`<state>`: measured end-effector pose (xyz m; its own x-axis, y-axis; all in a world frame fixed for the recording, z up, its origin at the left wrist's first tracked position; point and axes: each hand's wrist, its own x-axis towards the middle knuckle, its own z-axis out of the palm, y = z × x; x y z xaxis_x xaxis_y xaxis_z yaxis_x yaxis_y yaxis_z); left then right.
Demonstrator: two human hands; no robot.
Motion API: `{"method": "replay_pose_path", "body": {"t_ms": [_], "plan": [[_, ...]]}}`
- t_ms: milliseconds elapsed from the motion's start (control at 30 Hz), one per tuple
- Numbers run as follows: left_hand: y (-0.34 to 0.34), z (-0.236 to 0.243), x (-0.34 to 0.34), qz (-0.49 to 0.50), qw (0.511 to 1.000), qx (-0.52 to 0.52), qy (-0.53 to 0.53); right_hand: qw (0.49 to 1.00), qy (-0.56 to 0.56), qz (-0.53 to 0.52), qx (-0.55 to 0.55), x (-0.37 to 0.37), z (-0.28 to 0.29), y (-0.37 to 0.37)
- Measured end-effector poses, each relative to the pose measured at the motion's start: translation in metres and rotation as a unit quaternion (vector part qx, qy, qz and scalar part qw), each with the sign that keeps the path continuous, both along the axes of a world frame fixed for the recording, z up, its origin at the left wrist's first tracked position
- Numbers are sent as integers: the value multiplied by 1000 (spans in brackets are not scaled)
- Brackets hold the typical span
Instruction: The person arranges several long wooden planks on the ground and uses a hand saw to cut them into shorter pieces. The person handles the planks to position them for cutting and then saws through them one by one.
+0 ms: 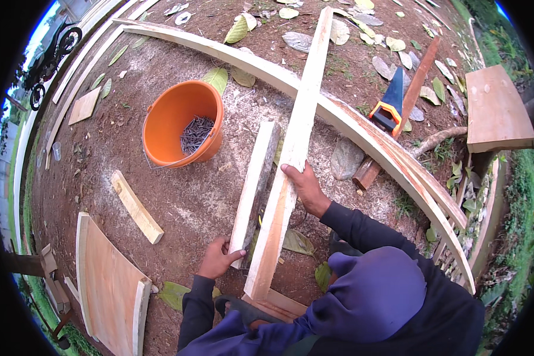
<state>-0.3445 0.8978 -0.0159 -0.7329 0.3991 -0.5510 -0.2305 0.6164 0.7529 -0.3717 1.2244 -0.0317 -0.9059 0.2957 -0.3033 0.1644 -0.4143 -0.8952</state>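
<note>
My left hand [219, 258] grips the lower end of a short pale timber [252, 184], thumb over its edge; this timber has a dark, rough side. My right hand [302, 190] holds a long pale board [306, 88], which runs from the lower middle to the top and crosses another long lumber piece [207, 44]. An orange bucket [163, 139] holding several nails [194, 133] stands left of the short timber. A handsaw [393, 95] with an orange and black handle lies right of the boards, beside a reddish-brown strip [422, 77].
A short offcut [136, 207] and a framed wooden panel [113, 285] lie at the left on dirt with leaves and sawdust. A wooden block [498, 110] is at the right, near a branch [439, 139]. A motorbike [62, 47] stands at the upper left.
</note>
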Motion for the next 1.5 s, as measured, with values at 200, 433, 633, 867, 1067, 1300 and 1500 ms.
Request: {"method": "replay_pose_path", "body": {"t_ms": [200, 433, 633, 867, 1067, 1300, 1500], "plan": [[-3, -22, 11, -19, 994, -22, 109, 994, -8, -67, -90, -4, 26, 6], [10, -19, 28, 2, 987, -59, 146, 946, 9, -72, -315, 5, 16, 17], [13, -20, 37, 21, 989, -44, 141, 947, -65, -112, -295, 10, 16, 27], [15, -16, 40, 32, 989, -51, 134, 965, -52, -118, -230, 14, 20, 26], [15, -19, 42, 31, 987, -51, 148, 931, 8, -95, -351, 30, 8, 46], [15, -25, 43, 39, 988, -40, 144, 928, -14, -57, -368, 47, 11, 55], [17, -23, 43, 25, 984, -51, 170, 941, 17, -34, -335, 43, 15, 62]]}}
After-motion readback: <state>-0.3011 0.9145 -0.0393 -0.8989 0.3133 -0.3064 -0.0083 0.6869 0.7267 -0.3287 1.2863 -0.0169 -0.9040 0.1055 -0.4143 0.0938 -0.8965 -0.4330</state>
